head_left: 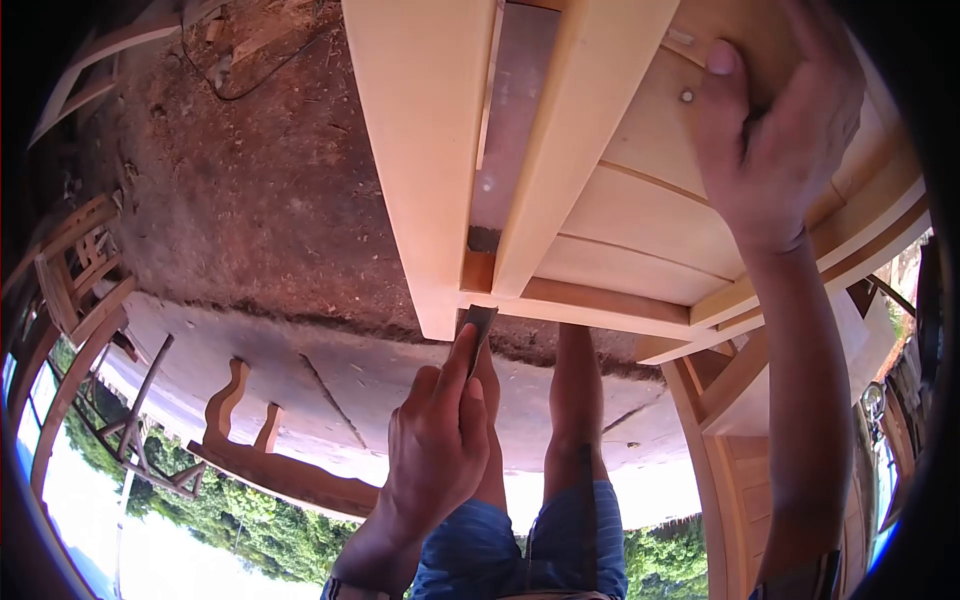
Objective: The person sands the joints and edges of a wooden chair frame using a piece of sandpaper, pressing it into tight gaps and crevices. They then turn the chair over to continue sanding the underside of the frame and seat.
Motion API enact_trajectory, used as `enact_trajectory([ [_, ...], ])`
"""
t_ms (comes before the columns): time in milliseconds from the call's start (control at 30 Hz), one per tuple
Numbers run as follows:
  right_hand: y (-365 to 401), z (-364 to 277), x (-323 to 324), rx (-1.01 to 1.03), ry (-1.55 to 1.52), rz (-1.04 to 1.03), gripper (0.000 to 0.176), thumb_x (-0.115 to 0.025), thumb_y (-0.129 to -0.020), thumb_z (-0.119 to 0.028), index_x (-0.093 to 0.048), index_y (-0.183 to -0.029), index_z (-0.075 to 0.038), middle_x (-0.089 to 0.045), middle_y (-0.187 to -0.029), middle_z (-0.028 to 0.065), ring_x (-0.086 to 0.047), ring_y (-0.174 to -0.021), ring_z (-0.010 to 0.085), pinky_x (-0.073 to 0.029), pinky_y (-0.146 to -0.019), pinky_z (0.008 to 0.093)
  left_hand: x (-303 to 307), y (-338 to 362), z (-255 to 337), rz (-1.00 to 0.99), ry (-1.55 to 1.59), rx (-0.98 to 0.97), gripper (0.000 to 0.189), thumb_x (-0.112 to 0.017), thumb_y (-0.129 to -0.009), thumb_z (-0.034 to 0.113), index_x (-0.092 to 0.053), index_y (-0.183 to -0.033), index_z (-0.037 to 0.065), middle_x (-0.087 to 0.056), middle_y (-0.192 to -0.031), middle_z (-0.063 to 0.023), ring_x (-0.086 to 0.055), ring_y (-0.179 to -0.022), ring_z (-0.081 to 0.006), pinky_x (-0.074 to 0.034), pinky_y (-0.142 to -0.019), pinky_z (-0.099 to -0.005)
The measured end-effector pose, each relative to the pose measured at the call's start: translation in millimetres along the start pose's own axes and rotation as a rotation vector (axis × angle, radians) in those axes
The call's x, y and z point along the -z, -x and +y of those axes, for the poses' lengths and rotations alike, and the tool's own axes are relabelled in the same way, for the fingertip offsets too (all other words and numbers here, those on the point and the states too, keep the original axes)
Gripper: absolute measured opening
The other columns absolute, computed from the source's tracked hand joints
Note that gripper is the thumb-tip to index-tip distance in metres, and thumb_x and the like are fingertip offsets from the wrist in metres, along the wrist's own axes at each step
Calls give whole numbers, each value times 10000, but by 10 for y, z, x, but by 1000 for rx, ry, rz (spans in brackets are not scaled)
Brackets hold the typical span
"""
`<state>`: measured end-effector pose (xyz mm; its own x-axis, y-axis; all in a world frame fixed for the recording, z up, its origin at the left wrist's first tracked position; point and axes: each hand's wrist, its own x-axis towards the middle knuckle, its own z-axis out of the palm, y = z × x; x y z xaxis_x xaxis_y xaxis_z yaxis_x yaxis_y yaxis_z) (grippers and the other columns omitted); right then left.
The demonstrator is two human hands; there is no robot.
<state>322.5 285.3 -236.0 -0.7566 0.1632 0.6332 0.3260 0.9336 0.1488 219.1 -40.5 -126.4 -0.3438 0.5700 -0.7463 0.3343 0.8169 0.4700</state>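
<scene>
strong daylight, mostly from low in view; sky gaps by the greenery blown out to white. dirt floor upper l. much dimmer. pale wood frame brightly lit, w/ soft shading on inner faces. heavy fisheye: lines bowed nr edges, black corners, bluish fringe at rim. ctr fairly sharp.

Wooden furniture and wood scraps show a carpentry workshop.

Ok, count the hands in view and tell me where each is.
2: the left hand, low centre, holding a dark flat piece; the right hand, upper right, over the panelled wood. No others show.
</scene>
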Motion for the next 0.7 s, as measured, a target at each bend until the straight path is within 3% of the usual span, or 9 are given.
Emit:
enact_trajectory([
  [133, -92, -194, 132, -119, -53, -106, 467, -482, -956, -308, -463, -1243, 60, -468, -1352, 258, -459, -1246, 411, -363, -1031, 483, -32, 36, -112, 6, 100, -28, 412, -478, -955, 76, -492, -1363, 20, -607, -854, -229, -624, -664, -377, -495, -611, -452],
  [200, -204, -375, 181, -215, -126, -133, 449, -526, -960, -288, -473, -1273, 29, -505, -1342, 202, -480, -1218, 366, -372, -1011, 442, -14, 52, -155, 1, 201, -5, 403, -474, -957, 66, -493, -1355, 8, -622, -883, -243, -624, -672, -382, -497, -622, -444],
  [367, -187, -344, 163, -181, -64, -126, 458, -518, -976, -301, -467, -1288, 32, -500, -1345, 214, -478, -1224, 366, -370, -1011, 437, 95, 63, -136, -37, 486, 156, 383, -473, -951, 45, -505, -1325, -30, -622, -887, -237, -609, -686, -374, -490, -668, -408],
  [433, -182, -356, 160, -181, -53, -131, 466, -509, -980, -311, -463, -1290, 34, -490, -1350, 226, -475, -1226, 377, -366, -1015, 447, 80, 30, -180, -20, 448, 106, 381, -478, -945, 40, -510, -1316, -37, -620, -889, -236, -602, -692, -358, -482, -684, -402],
  [500, -215, -399, 169, -197, -43, -137, 469, -497, -985, -318, -459, -1289, 37, -478, -1355, 241, -470, -1230, 389, -361, -1019, 457, 22, 6, -226, 4, 471, 81, 387, -456, -956, 57, -501, -1329, -34, -573, -804, -169, -548, -657, -263, -450, -642, -356],
  [567, -199, -381, 147, -196, -53, -118, 474, -491, -970, -328, -466, -1283, 27, -490, -1347, 220, -466, -1229, 391, -357, -1008, 459, -56, -15, -260, 28, 554, 81, 403, -407, -985, 95, -480, -1363, -22, -483, -633, -38, -445, -580, -89, -394, -541, -270],
  [633, -201, -378, 134, -190, -54, -115, 475, -481, -968, -336, -469, -1276, 26, -494, -1343, 213, -463, -1229, 390, -356, -1003, 460, -48, -27, -309, 57, 453, 53, 402, -405, -988, 98, -477, -1365, -21, -477, -626, -44, -442, -571, -86, -392, -535, -266],
  [700, -211, -390, 148, -183, -44, -127, 474, -467, -978, -341, -469, -1268, 34, -492, -1342, 221, -463, -1229, 386, -358, -1004, 460, -17, -32, -296, 50, 453, 108, 396, -435, -969, 75, -490, -1349, -22, -531, -714, -107, -507, -637, -167, -418, -600, -313],
])
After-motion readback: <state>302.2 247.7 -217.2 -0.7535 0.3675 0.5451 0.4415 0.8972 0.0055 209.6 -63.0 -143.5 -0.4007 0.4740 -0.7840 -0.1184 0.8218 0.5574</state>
